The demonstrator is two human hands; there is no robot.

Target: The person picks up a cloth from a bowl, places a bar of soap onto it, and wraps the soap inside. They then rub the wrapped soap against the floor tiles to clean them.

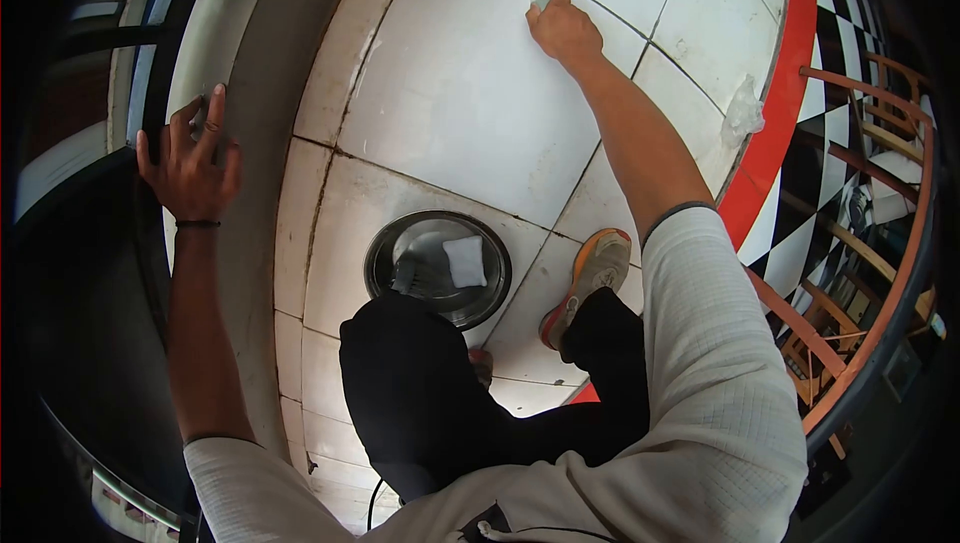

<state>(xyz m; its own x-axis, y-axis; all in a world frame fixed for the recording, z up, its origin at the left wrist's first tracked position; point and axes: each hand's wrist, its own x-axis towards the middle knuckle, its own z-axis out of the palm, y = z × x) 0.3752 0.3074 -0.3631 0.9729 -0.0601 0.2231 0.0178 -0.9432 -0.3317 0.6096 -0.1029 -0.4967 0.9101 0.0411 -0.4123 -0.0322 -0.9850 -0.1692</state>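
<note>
My right hand [567,31] is closed round a small pale pad [541,4], pressed against the white tiled floor [470,73] at the top; only one edge of the pad shows. At the left, my left hand [192,155] rests with its fingers apart on a pale ledge [240,53], holding nothing. A round metal basin [376,278] stands on the tiles near my knee. Inside it lie a white cloth pad [465,261] and a greyish item [404,275] that I cannot make out clearly.
Crumpled clear plastic [742,111] lies by the red floor border [790,73] on the right. Beyond it are an orange metal railing [905,273] and wooden furniture. My shoe [598,273] is on the tiles right of the basin. A dark surface [90,273] is at the left.
</note>
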